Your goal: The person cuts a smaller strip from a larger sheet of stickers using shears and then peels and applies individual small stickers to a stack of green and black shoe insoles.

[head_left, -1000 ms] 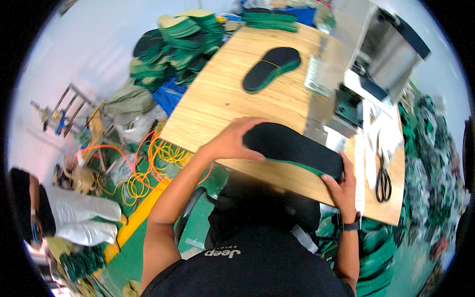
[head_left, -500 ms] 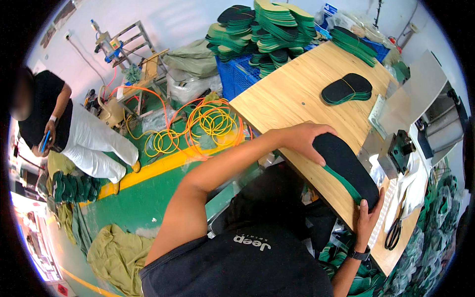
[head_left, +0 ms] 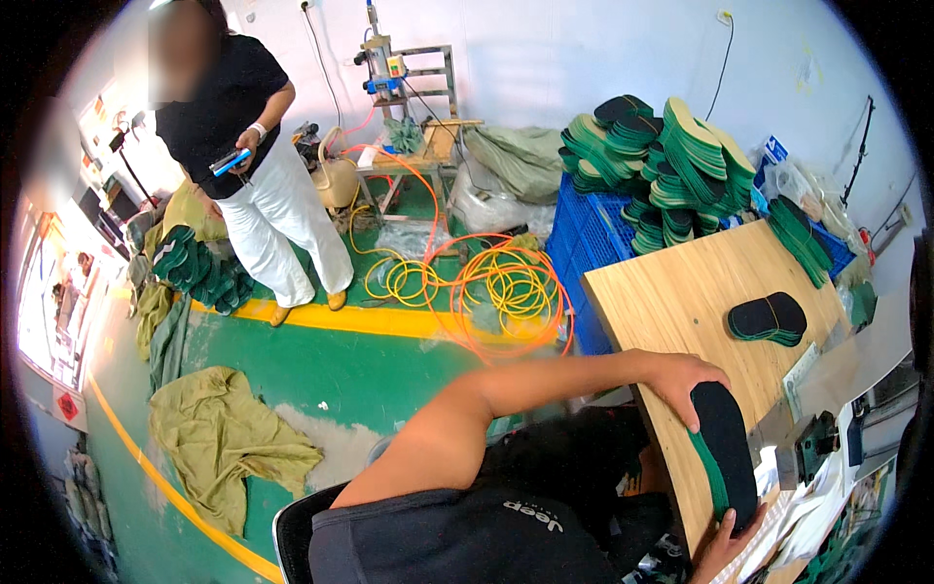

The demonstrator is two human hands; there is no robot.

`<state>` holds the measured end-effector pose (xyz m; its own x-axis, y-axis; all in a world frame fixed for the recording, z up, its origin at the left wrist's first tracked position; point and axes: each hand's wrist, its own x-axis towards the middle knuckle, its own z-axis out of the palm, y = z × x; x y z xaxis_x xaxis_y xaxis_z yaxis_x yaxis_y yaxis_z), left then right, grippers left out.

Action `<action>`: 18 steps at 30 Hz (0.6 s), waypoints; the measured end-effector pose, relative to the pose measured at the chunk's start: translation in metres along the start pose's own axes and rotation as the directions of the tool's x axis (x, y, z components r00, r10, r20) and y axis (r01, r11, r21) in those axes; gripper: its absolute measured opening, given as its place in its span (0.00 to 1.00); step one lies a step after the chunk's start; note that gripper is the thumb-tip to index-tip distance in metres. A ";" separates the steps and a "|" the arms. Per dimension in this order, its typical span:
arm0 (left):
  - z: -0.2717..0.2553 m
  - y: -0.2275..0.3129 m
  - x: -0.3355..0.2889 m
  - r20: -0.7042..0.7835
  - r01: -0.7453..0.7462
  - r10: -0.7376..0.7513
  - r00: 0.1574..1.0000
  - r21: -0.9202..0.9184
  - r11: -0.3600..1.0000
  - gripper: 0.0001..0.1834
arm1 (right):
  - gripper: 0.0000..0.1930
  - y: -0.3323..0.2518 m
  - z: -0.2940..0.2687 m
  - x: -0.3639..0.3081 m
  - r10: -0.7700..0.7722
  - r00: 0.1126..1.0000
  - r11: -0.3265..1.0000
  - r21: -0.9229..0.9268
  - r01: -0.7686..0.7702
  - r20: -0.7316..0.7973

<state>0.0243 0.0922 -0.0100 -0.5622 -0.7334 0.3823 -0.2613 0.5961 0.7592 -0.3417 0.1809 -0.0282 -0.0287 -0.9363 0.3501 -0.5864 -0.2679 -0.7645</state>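
Note:
A stack of shoe insoles (head_left: 725,443), black on top with green layers showing along its side, is gripped between my two hands at the table's near edge. My left hand (head_left: 678,383) wraps its far end, thumb on the side. At the near end my right hand (head_left: 728,547) holds on, with a thumb and fingers around the tip; part of it lies near the picture's rim. Farther back on the wooden table (head_left: 671,292) lies another insole bundle (head_left: 769,319) with a band around it.
Blue crates (head_left: 589,229) heaped with green and black insoles (head_left: 681,156) stand behind the table. A metal device (head_left: 812,443) is right of my hands. Orange and yellow hoses (head_left: 511,297) coil on the floor. A person (head_left: 258,156) stands at left, holding a blue object. An olive cloth (head_left: 229,438) lies nearby.
My view has swung left, so the table and hands sit farther right and lower in the picture, and more of the standing person shows. Both hands keep their grip on the insole stack.

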 end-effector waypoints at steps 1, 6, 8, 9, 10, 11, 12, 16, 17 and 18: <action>0.002 0.000 0.006 0.020 0.007 -0.007 1.000 -0.012 1.000 0.47 | 0.31 -0.003 0.005 0.001 0.041 0.999 0.994 0.102 -0.044 0.028; -0.001 0.007 0.012 0.074 0.029 -0.012 0.997 -0.222 0.975 0.43 | 0.32 -0.042 0.001 0.006 0.198 0.979 0.980 -0.005 -0.198 0.039; -0.006 0.002 0.010 -0.028 -0.009 0.010 1.000 0.010 1.000 0.46 | 0.34 -0.039 0.001 0.013 0.085 0.996 0.996 0.013 -0.086 0.038; -0.010 0.004 0.009 -0.039 0.109 -0.106 0.994 0.116 0.987 0.48 | 0.35 -0.036 0.002 0.018 0.024 1.000 0.996 0.085 -0.025 0.010; -0.014 0.018 0.010 -0.039 0.187 -0.187 0.982 0.004 0.982 0.48 | 0.35 -0.039 0.000 0.019 0.044 0.998 0.998 0.048 -0.045 0.034; -0.012 0.023 0.014 -0.029 0.203 -0.201 0.979 0.064 0.977 0.48 | 0.35 -0.041 -0.003 0.021 0.052 0.996 0.998 0.020 -0.054 0.068; -0.012 0.026 0.014 0.021 0.228 -0.229 0.973 0.055 0.972 0.45 | 0.35 -0.041 -0.008 0.019 0.029 0.996 0.999 0.018 -0.031 0.087; -0.008 0.006 0.023 0.139 0.370 -0.346 0.928 -0.239 0.898 0.37 | 0.31 -0.040 -0.016 0.022 0.022 0.991 0.998 -0.054 -0.015 0.131; -0.009 0.011 0.028 0.161 0.363 -0.339 0.927 -0.149 0.920 0.37 | 0.31 -0.044 -0.020 0.029 0.046 0.988 0.997 -0.065 -0.037 0.146; -0.011 0.018 0.032 0.181 0.349 -0.334 0.925 -0.059 0.935 0.38 | 0.32 -0.052 -0.023 0.040 0.011 0.975 0.990 -0.136 0.020 0.221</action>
<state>0.0104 0.0756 0.0219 -0.5747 -0.8184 0.0045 -0.3946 0.2819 0.8746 -0.3311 0.1631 0.0380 0.1450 -0.9661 0.2135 -0.6917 -0.2533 -0.6763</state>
